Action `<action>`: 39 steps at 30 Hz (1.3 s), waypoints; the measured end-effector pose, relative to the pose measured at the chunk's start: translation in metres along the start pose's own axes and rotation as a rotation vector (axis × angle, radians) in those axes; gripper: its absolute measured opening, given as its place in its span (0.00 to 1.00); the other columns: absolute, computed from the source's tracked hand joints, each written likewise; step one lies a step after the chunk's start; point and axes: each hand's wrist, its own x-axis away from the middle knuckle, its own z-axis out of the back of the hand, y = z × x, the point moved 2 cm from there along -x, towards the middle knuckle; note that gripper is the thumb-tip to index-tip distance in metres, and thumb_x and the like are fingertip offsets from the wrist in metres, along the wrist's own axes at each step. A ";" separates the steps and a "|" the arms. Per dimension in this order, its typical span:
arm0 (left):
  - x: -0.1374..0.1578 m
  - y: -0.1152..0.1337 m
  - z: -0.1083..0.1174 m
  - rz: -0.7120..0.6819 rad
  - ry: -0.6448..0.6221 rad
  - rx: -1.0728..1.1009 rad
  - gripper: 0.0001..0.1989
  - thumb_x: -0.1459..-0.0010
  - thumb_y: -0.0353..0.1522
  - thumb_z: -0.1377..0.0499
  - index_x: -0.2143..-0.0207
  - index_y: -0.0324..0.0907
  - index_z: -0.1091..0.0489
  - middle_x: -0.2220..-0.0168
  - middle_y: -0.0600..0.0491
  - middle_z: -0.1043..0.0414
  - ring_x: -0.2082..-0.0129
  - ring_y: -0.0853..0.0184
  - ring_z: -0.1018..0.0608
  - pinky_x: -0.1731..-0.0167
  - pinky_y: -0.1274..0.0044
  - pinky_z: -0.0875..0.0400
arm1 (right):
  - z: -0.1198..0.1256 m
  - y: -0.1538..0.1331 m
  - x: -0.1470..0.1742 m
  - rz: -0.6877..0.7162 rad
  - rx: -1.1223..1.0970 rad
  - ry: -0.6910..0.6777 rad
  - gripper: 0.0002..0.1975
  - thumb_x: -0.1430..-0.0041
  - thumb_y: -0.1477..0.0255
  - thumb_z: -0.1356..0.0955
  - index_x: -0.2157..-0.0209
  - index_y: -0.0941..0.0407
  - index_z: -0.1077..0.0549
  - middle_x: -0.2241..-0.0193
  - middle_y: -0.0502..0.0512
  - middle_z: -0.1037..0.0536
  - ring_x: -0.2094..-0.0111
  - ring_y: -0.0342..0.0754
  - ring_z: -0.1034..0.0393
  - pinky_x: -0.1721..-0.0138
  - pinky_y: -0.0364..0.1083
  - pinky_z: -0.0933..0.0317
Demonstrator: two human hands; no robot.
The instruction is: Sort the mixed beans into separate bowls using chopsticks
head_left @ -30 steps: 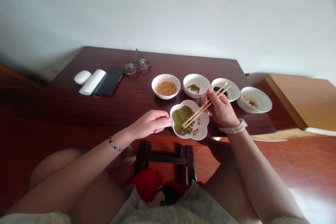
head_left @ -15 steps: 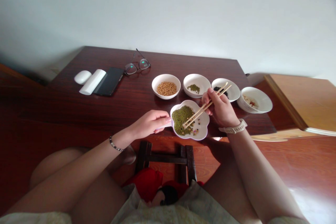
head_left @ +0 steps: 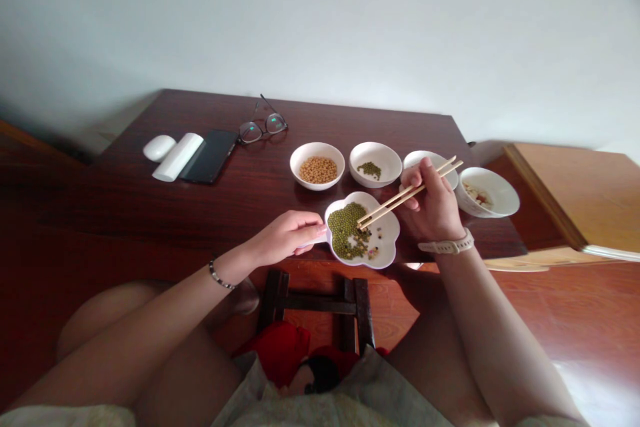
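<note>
My left hand (head_left: 293,233) is closed round the short handle of a white flower-shaped dish (head_left: 387,250) at the table's front edge. Green mung beans (head_left: 344,230) fill the dish's left side, with a few darker and paler bits scattered at the right. My right hand (head_left: 434,203) grips a pair of wooden chopsticks (head_left: 395,201). Their tips are over the beans in the dish; whether they pinch a bean I cannot tell. Behind my right hand, a white bowl (head_left: 425,159) is partly hidden, its contents covered.
A bowl of soybeans (head_left: 318,170) and a bowl with some green beans (head_left: 370,169) stand behind the dish. Far right is a bowl with pale and reddish pieces (head_left: 477,197). Glasses (head_left: 263,128), a phone (head_left: 210,157), a white case (head_left: 179,157) and a white mouse-like object (head_left: 159,147) lie left.
My right hand has moved right and slightly up, and the chopstick tips have shifted up and right within the dish. My left hand and the dish stay put.
</note>
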 end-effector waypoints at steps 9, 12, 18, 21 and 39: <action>0.001 0.000 0.000 -0.004 0.003 0.005 0.21 0.25 0.46 0.40 0.67 0.42 0.31 0.78 0.60 0.37 0.78 0.73 0.34 0.76 0.79 0.44 | -0.013 -0.001 -0.019 0.204 -0.035 0.145 0.28 0.34 0.48 0.24 0.74 0.52 0.32 0.77 0.45 0.36 0.82 0.37 0.46 0.85 0.42 0.55; 0.001 0.000 0.000 -0.005 0.004 -0.008 0.21 0.25 0.47 0.40 0.67 0.42 0.31 0.78 0.60 0.36 0.79 0.74 0.35 0.77 0.79 0.45 | -0.019 0.002 -0.025 0.258 0.010 0.192 0.27 0.31 0.47 0.27 0.74 0.51 0.33 0.77 0.46 0.37 0.82 0.39 0.44 0.86 0.43 0.54; 0.002 0.002 0.000 -0.006 0.003 -0.034 0.21 0.24 0.46 0.41 0.68 0.42 0.32 0.79 0.60 0.35 0.80 0.74 0.36 0.77 0.79 0.45 | -0.032 0.012 -0.039 0.386 0.067 0.260 0.26 0.25 0.49 0.32 0.73 0.51 0.33 0.77 0.46 0.35 0.82 0.39 0.40 0.85 0.44 0.52; 0.003 0.002 0.001 -0.010 0.003 -0.031 0.21 0.24 0.45 0.42 0.68 0.42 0.32 0.79 0.60 0.35 0.80 0.74 0.35 0.77 0.79 0.44 | -0.038 0.016 -0.043 0.409 0.130 0.270 0.26 0.24 0.49 0.34 0.72 0.51 0.31 0.77 0.47 0.33 0.82 0.41 0.36 0.85 0.44 0.50; 0.000 0.002 0.000 -0.035 0.029 -0.058 0.20 0.26 0.47 0.41 0.68 0.43 0.32 0.79 0.60 0.35 0.80 0.73 0.36 0.76 0.78 0.43 | -0.023 0.013 -0.016 0.315 0.125 0.265 0.27 0.29 0.45 0.31 0.72 0.52 0.30 0.75 0.47 0.31 0.81 0.40 0.36 0.82 0.43 0.45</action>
